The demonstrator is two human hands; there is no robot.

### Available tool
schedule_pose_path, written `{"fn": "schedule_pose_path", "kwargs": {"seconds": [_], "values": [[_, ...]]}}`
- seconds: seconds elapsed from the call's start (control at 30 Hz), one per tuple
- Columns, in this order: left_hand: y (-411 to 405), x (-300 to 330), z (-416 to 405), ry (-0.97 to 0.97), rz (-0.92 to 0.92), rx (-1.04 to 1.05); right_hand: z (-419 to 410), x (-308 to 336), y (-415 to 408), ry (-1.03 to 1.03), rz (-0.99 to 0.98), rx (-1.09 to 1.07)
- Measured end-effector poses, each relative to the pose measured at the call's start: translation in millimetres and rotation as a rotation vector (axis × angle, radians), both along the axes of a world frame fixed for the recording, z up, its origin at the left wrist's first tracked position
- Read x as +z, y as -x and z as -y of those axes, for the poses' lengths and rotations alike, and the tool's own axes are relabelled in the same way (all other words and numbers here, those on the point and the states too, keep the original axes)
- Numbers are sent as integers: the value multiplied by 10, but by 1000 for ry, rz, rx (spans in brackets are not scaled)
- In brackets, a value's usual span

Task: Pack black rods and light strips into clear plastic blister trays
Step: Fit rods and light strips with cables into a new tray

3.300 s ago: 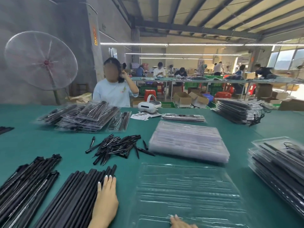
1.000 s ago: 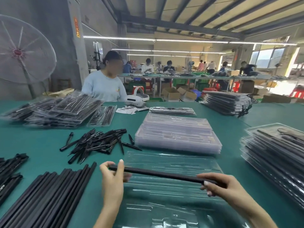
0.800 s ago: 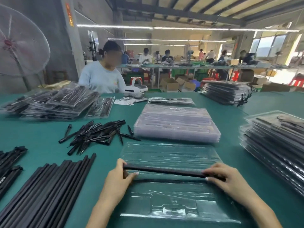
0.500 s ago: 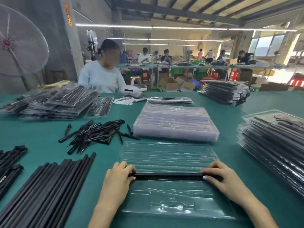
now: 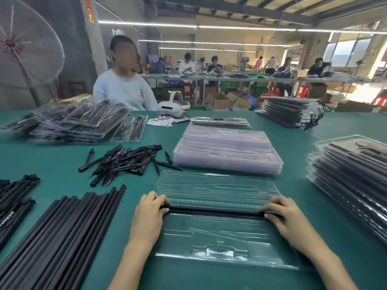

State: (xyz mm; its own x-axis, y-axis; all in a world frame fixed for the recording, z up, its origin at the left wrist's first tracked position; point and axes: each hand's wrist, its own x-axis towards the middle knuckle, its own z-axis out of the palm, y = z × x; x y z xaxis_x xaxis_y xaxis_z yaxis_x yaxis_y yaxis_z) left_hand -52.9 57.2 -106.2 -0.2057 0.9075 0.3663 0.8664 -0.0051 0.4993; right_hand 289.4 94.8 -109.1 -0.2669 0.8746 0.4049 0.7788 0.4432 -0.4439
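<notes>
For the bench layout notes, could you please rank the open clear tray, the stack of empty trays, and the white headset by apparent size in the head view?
1. open clear tray, though nearest the camera
2. stack of empty trays
3. white headset, farthest away

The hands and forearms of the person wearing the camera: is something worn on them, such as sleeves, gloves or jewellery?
Nothing worn is visible. The left hand and right hand are bare, without gloves, rings or watch. Both forearms are uncovered down to the frame edge; no sleeve shows.

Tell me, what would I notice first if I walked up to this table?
Probably the two hands, left hand and right hand, pressing one black rod across a clear tray at the near edge. To the left lies a big row of black rods, and a huge fan stands at the far left.
</notes>
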Motion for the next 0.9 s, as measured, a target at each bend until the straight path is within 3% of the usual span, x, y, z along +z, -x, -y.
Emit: {"fn": "schedule_pose_path", "kwargs": {"seconds": [0.37, 0.57, 0.8, 0.9], "values": [[6, -1, -33, -35, 101, 54, -34, 11, 2, 55, -52, 53], [-3, 19, 12, -11, -172, 233, -17, 39, -36, 39, -33, -80], [-8, -8, 19, 23, -125, 258, 22, 93, -10, 32, 22, -196], [-2, -22, 13, 10, 45, 179, 29, 89, 14, 31, 35, -212]]}}
